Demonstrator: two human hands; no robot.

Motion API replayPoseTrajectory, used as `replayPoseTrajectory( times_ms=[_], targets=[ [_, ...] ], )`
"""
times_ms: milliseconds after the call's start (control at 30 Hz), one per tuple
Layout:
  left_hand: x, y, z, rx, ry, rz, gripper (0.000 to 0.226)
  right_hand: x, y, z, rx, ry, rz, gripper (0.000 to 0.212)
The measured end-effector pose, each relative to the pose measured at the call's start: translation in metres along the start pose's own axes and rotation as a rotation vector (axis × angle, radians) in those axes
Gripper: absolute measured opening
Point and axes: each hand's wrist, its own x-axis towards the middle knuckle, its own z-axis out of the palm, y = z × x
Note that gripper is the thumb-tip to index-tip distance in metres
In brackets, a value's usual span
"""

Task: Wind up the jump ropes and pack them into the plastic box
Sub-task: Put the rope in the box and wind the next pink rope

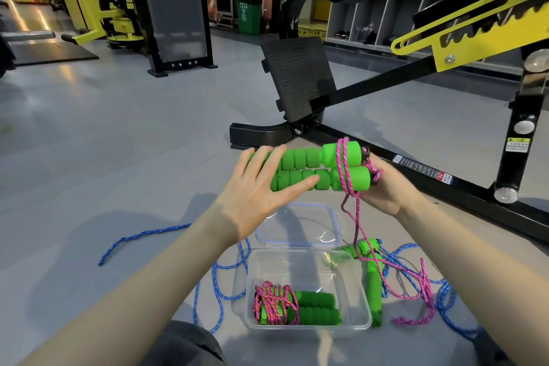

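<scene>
Where braided cord (342,164) loops them, 2 ribbed foam handles (303,159) touch.

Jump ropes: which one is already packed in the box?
The wound pink rope inside the plastic box; the held pink rope is half-wound, the blue rope loose.

Left hand (261,187), right hand (389,190): bare. Forearms (166,270) uncovered to frame edge. Dark grey garment (184,345) at bottom, matte, rounded as over knee. Second dark grey patch (490,348) at lower right, partly cut off, type unclear.
</scene>
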Motion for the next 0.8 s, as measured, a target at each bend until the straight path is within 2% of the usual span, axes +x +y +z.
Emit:
replayPoseTrajectory(
  times_ms=[67,167,233,367,500,667,800],
  targets=[
    [0.002,0.0,0.001,0.037,0.011,-0.026,0.076,0.003,0.022,0.003,-0.03,0.064,-0.026,0.014],
    [-0.002,-0.003,0.007,0.11,-0.04,-0.029,0.078,0.005,0.047,0.009,-0.137,0.226,-0.04,0.026],
    [-0.007,-0.006,0.011,0.141,-0.092,-0.02,0.084,0.0,0.052,0.01,-0.192,0.227,-0.015,0.026],
    [-0.016,-0.013,0.022,0.241,-0.135,-0.004,0.086,-0.009,0.05,0.015,-0.342,0.076,0.125,0.023],
    [-0.021,-0.014,0.028,0.294,-0.153,0.0,0.087,-0.018,0.042,0.018,-0.493,-0.046,0.228,0.035],
    [-0.032,-0.016,0.033,0.301,-0.23,0.016,0.104,-0.03,0.0,0.02,-0.822,-0.254,0.242,0.011],
    [-0.036,-0.012,0.034,0.305,-0.314,0.049,0.109,-0.035,-0.039,0.028,-1.044,-0.375,0.226,0.012]
  ],
)
